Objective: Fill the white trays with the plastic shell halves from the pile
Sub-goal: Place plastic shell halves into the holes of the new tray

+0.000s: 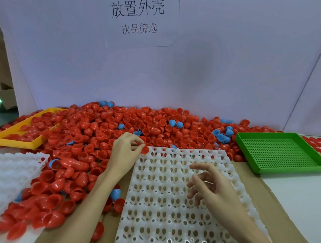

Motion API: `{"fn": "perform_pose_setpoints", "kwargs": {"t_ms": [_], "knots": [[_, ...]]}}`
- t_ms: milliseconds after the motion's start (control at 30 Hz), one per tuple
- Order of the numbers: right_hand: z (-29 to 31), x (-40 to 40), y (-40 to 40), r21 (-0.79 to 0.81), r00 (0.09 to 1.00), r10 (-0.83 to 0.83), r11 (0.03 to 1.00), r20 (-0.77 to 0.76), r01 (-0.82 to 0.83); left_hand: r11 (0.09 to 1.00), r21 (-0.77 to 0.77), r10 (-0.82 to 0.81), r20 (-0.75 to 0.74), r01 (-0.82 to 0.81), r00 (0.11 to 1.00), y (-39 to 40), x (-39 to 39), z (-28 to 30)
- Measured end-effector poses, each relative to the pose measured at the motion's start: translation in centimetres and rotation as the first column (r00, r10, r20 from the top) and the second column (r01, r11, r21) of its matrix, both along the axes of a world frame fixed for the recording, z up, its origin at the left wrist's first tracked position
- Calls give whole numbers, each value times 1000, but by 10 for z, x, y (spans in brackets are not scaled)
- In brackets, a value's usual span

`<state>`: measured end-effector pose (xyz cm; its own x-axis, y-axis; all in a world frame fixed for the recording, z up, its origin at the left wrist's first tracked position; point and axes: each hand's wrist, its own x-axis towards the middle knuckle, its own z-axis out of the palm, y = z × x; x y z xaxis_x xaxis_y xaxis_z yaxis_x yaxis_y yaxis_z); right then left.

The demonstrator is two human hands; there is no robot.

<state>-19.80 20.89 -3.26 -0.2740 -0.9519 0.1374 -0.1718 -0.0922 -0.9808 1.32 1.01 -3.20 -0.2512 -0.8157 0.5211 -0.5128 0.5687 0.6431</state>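
A white tray (180, 196) with rows of round cells lies in the lower centre of the frame, on brown cardboard (274, 207). Its cells look bare except at the upper left corner, where the left hand (125, 153) pinches a red shell (144, 150) between thumb and fingertips, right at the tray's edge. Whether the shell already sits in a cell cannot be told.

The right hand (211, 185) hovers over the middle of the tray, fingers loosely spread and slightly bent, holding nothing.

The pile (118, 126) of red shell halves fills the middle band of the frame, from the left edge to the green tray, and spills down the left side of the white tray. A few blue shells (221, 136) are scattered in it, most of them in a cluster right of centre, and one lies beside the left forearm.

A second white tray (8, 172) lies at the lower left, partly covered by red shells along its right and lower edges. A yellow tray (15, 141) sits at the left behind it, with red shells inside and heaped over its far end. A green tray (282, 152) with a perforated floor sits at the right, just beyond the white tray's upper right corner.

A white board (214, 68) stands behind the pile, with a sign (137, 18) of printed characters at the top centre.
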Motion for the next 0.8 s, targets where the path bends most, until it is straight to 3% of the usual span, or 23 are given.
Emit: {"fn": "perform_pose_setpoints", "kwargs": {"t_ms": [133, 333, 600, 800], "knots": [[-1, 0, 0, 5, 1000, 5, 1000, 5, -5, 999, -35, -22, 32, 23, 999, 0, -1, -1], [1, 0, 1, 13, 1000, 7, 1000, 15, -7, 999, 33, -47, 262, 40, 964, -2, 0, -8], [4, 1, 2, 26, 1000, 13, 1000, 15, -13, 990, 119, -106, 331, 70, 938, -5, 7, -13], [5, 0, 2, 29, 1000, 13, 999, 11, -14, 999, 13, -54, 286, 53, 957, -3, 5, -12]]}}
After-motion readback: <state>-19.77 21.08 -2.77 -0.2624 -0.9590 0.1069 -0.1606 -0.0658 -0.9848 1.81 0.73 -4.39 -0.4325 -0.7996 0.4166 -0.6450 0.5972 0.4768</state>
